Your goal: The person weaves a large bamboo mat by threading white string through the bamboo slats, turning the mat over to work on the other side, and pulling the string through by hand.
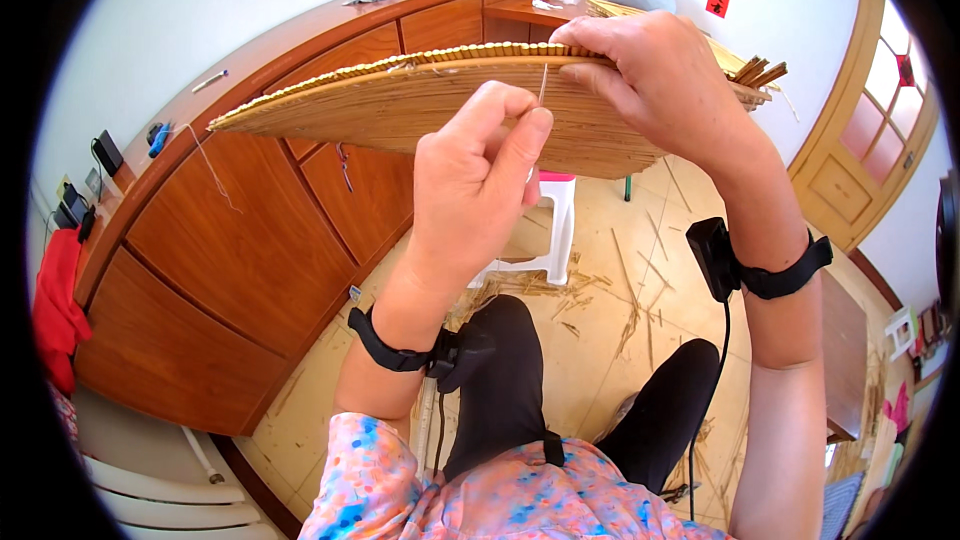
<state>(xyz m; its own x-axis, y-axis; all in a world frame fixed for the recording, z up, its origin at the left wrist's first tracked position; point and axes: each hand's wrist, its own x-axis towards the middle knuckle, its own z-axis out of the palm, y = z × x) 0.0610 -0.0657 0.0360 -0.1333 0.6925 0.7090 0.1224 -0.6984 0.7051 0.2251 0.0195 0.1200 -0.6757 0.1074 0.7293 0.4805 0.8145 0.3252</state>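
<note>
A wide flat panel of dry straw-coloured stalks (380,108) is held up in front of me, tilted so its underside and ridged top edge show. My right hand (655,80) grips the panel's upper edge, thumb below and fingers over the top. In my left hand (480,165), a thin needle (543,85) is pinched between thumb and finger. It points upward, close to the pale strip (450,65) along the panel's edge. Whether the needle's tip touches the panel, I cannot tell. Cut stalk ends (762,73) stick out past my right wrist.
A curved wooden cabinet (240,230) runs along the left, with a pen (210,81) and a blue item (158,140) on top. Beneath the panel stands a white stool (562,230). Stalk scraps (630,280) litter the tiled floor. A cable (708,390) hangs from my right wrist strap.
</note>
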